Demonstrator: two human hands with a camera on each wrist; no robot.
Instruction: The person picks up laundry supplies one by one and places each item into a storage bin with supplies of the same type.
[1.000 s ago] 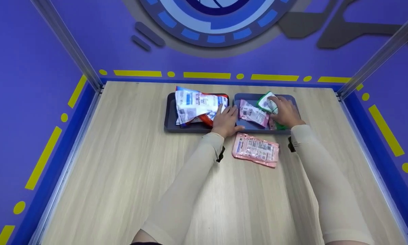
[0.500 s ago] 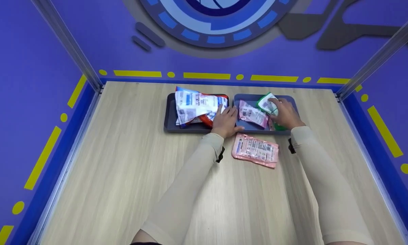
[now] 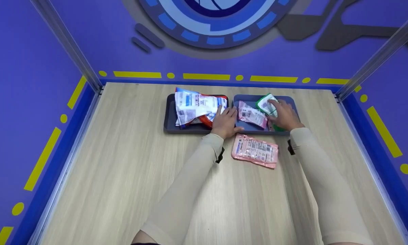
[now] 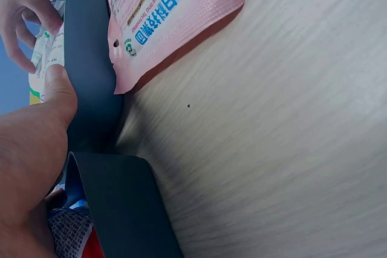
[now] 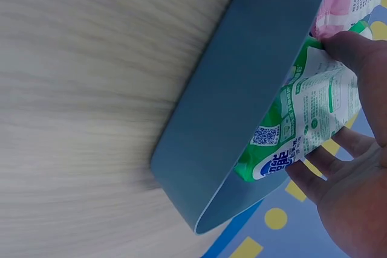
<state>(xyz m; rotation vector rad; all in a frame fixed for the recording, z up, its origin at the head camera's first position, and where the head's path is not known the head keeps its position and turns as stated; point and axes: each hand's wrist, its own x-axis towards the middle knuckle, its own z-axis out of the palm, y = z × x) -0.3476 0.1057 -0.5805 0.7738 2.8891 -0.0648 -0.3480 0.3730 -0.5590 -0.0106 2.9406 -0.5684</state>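
My right hand (image 3: 286,116) is over the right grey tray (image 3: 258,132), holding a green-and-white packet (image 5: 314,104) between thumb and fingers. Beside it in that tray lies a smaller pink packet (image 3: 252,114). My left hand (image 3: 224,123) rests where the two trays meet, fingers stretched forward and thumb (image 4: 60,92) out toward the right tray. Under and beside its fingers, a blue-and-white bag (image 3: 199,103) and a red package (image 3: 206,120) fill the left dark tray (image 3: 183,130). The palm hides part of the red package.
A flat pink pouch (image 3: 255,151) with printed text lies on the wooden table (image 3: 122,163), just in front of the right tray. Blue panels (image 3: 204,63) with yellow marks enclose the table at the back and both sides.
Almost nothing moves. Both hands keep their places, with the right hand still on the green-and-white packet; the head view shifts very slightly.
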